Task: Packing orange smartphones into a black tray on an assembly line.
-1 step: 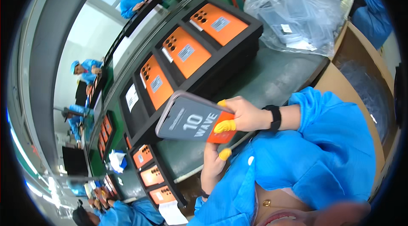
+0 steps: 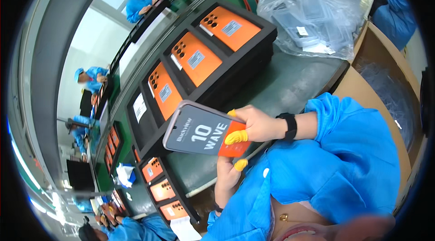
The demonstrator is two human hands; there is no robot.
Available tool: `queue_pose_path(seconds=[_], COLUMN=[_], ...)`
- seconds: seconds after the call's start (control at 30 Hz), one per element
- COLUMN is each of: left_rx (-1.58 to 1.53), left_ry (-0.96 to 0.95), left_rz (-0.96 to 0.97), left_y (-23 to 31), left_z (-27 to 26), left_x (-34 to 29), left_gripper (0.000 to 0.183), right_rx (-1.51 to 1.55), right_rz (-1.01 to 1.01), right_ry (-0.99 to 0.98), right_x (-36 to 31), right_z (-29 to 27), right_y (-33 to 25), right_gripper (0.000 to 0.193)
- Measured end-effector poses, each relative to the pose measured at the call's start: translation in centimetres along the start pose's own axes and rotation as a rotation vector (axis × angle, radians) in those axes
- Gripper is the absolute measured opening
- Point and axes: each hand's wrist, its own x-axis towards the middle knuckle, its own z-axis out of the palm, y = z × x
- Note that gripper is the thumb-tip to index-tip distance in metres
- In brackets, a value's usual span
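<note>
My right hand point(image 2: 258, 124), with yellow finger cots, grips a smartphone point(image 2: 189, 127) by its near right end. The phone is tilted with its front toward me, covered by a printed film in dark grey and orange. At the phone's lower edge is my left hand point(image 2: 228, 175), its thumb in a yellow cot standing clear of the phone and its other fingers out of sight behind it. Beyond the phone, a black tray point(image 2: 228, 65) holds orange-backed smartphones point(image 2: 196, 59) in separate slots, each with a label. One slot at its left end holds a white label instead.
A second black tray point(image 2: 185, 198) with orange phones lies at lower left, a white paper point(image 2: 185, 228) at its end. Clear plastic bags point(image 2: 312, 19) lie at the back right, beside an open cardboard box point(image 2: 369, 105). Co-workers in blue point(image 2: 144, 1) sit along the green-topped line.
The phone and both hands sit very slightly further left and lower, and the trays have shifted a little left in the picture. The grip looks the same.
</note>
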Motion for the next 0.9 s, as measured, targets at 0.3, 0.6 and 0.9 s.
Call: queue_pose_path(seconds=[0.3, 0.6, 0.9], left_rx=[0.439, 0.436, 0.557], left_ry=[0.288, 0.026, 0.103], left_rz=[0.148, 0.172, 0.060], left_y=[-1.2, -0.3, -0.5], left_z=[1.6, 1.1, 1.8], left_x=[0.3, 0.8, 1.2], left_gripper=[0.019, 0.018, 0.016], right_rx=[-0.055, 0.127, -0.081], right_rz=[0.006, 0.024, 0.054], right_ry=[0.081, 0.136, 0.032], right_x=[-0.8, -1.7, -1.5], right_z=[0.5, -0.3, -2.1], right_y=[-0.4, 0.0, -0.8], right_gripper=[0.031, 0.031, 0.041])
